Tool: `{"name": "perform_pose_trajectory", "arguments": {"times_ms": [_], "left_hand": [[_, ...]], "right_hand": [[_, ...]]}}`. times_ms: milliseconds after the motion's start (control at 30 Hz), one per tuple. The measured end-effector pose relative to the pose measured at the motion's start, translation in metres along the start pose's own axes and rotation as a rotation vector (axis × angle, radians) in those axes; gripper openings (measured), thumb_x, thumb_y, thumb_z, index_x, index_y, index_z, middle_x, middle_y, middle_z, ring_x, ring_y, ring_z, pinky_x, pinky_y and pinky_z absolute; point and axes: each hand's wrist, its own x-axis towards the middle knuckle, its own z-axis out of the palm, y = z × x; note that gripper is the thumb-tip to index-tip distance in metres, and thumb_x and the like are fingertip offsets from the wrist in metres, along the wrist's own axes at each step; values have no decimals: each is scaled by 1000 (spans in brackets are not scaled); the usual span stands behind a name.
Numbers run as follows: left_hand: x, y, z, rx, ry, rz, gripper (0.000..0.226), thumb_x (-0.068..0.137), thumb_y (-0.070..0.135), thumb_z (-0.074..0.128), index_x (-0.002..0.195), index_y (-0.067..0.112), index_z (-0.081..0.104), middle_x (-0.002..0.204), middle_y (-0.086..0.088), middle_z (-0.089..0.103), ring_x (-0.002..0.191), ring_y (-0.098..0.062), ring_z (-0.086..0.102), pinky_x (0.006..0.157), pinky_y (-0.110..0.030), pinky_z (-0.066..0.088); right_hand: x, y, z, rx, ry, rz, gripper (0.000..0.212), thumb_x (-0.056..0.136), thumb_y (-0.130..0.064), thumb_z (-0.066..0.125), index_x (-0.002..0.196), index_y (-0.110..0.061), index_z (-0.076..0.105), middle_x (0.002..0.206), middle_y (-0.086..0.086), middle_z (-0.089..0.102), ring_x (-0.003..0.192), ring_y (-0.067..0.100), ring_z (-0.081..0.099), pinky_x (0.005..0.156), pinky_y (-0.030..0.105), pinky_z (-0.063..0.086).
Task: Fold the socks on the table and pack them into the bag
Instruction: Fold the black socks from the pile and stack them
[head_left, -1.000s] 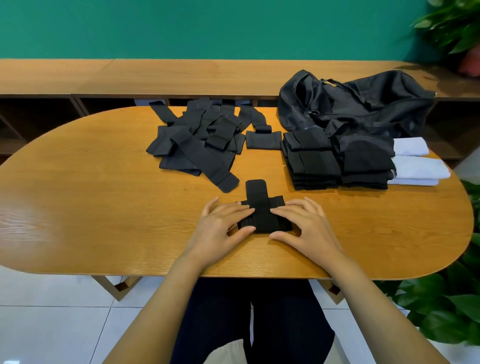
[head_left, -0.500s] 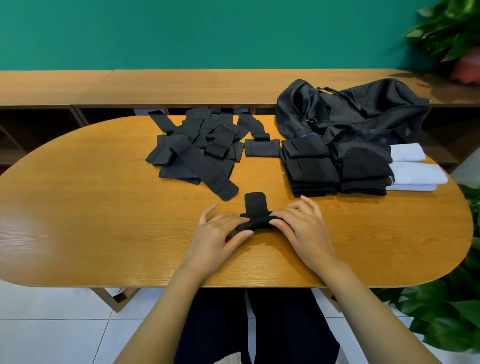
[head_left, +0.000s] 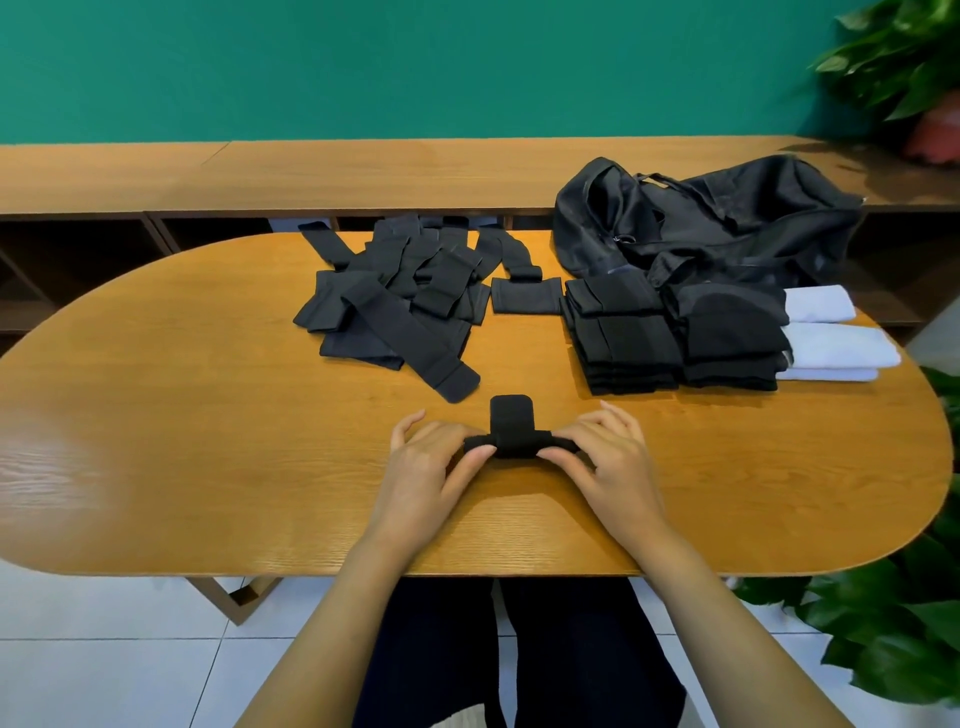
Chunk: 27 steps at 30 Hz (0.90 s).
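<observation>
In the head view, a black sock (head_left: 511, 439) lay rolled just below the frame's centre on the table (head_left: 182, 441). The left hand (head_left: 426, 467) and right hand (head_left: 608, 457) pinched its two ends, fingers curled round it. Loose socks (head_left: 395, 306) lay above centre, and folded stacks (head_left: 670, 338) and the bag (head_left: 701, 223) sat upper right.

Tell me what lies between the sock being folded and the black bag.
The stacks of folded black socks lie between the sock, gripped by the left hand and right hand, and the bag behind them. Carried over them, the path looks open.
</observation>
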Motion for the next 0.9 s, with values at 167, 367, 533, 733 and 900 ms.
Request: {"name": "perform_pose_trajectory", "arguments": {"times_ms": [167, 367, 533, 733, 900], "left_hand": [[-1, -4, 2, 65, -13, -12, 38, 94, 54, 45, 95, 23, 66, 90, 16, 64, 97, -4, 55, 109, -40, 28], [-1, -7, 3, 66, 14, -36, 38, 95, 48, 42, 88, 18, 63, 83, 12, 62, 91, -7, 55, 109, -39, 27], [0, -5, 2, -46, 53, -92, 24, 95, 36, 50, 103, 18, 63, 83, 12, 59, 87, -5, 56, 111, -45, 29], [-1, -7, 2, -141, 45, -156, 64, 93, 32, 57, 150, 31, 26, 78, 10, 62, 90, -4, 58, 111, -26, 20], [0, -5, 1, -132, 73, -135, 52, 90, 42, 60, 139, 36, 43, 79, 13, 58, 91, -4, 55, 106, -29, 27]], "right_hand": [[1, -2, -2, 66, 41, 57, 34, 88, -43, 54, 92, -14, 72, 90, -18, 53, 94, -7, 42, 101, 41, 37], [2, 4, -1, 158, -49, 194, 38, 85, -60, 53, 103, -29, 65, 100, -19, 57, 104, -1, 43, 98, 35, 32], [2, 10, 2, 227, -116, 348, 25, 87, -42, 61, 106, -26, 64, 101, -6, 59, 110, 20, 49, 89, 28, 38], [1, 8, 1, 291, -63, 400, 49, 86, -38, 65, 130, -37, 44, 85, -13, 65, 106, 6, 53, 99, 19, 24], [2, 7, 2, 184, -44, 366, 43, 88, -36, 65, 128, -27, 53, 93, -14, 55, 96, 3, 46, 91, 29, 42]]}}
